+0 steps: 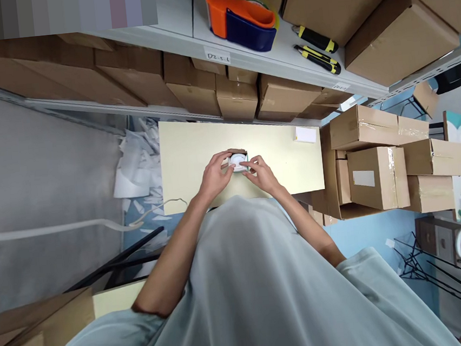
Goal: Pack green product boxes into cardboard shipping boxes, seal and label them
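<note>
White rounded piece: as far as I can make out from here, it sits inside a small open-topped box over the middle of the table.
Left hand: clasped on the box's left side, fingers along the far edge, thumb nearer the body.
Right hand: forefinger reaching onto the white piece, thumb lower; I can't tell whether it pinches anything.
Table: pale yellow and rectangular, a small white carton at its far right corner.
Right side: stacked brown cardboard boxes.
Grey metal shelf: an orange-and-navy tape dispenser beside two black-and-yellow cutters.
</note>
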The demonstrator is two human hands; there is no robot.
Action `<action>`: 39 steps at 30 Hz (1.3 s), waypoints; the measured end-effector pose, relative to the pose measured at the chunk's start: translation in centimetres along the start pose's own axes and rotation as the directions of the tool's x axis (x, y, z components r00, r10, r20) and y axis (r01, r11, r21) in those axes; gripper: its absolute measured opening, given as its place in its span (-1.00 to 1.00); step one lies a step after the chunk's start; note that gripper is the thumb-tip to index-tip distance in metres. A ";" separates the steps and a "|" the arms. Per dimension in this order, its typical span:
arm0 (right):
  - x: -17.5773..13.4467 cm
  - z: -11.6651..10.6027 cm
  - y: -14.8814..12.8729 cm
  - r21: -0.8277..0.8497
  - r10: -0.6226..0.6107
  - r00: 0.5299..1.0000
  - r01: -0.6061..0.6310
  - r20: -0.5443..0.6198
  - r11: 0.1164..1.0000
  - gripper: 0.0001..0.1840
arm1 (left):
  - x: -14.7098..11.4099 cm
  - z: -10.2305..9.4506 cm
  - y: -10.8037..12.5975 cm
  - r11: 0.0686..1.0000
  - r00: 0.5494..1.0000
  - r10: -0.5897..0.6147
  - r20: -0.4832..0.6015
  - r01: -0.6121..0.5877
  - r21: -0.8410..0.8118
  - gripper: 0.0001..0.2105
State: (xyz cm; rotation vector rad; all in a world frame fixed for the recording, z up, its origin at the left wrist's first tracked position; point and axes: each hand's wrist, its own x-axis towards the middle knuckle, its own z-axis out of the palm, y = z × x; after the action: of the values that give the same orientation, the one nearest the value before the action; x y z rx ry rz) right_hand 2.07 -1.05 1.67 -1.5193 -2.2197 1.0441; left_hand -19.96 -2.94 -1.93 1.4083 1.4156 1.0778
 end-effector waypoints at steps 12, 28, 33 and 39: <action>-3.2 0.5 -1.0 -0.178 -0.047 0.998 0.039 -0.040 0.983 -0.70 | -0.6 -0.7 1.8 0.999 0.994 -0.050 0.097 0.052 -0.013 -0.62; -5.5 1.6 -0.4 -0.229 -0.033 0.995 0.012 -0.090 0.973 -0.64 | -1.2 0.0 1.0 0.991 0.991 -0.099 0.092 0.090 0.104 -0.53; -5.8 1.9 -0.5 -0.200 -0.037 0.997 0.022 -0.073 0.980 -0.63 | -1.7 0.1 0.8 0.992 0.986 -0.124 0.110 0.125 -0.005 -0.55; -5.7 2.5 -0.8 -0.166 -0.019 0.990 -0.005 -0.142 0.986 -0.56 | -1.6 -0.7 -0.3 0.982 0.982 -0.136 0.129 0.151 -0.112 -0.57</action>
State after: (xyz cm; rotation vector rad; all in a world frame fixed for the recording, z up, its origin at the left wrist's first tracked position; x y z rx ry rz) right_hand 2.46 -7.29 1.47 -1.5979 -2.2566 0.7380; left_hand -20.69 -4.52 -2.00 1.2432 1.3206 0.9532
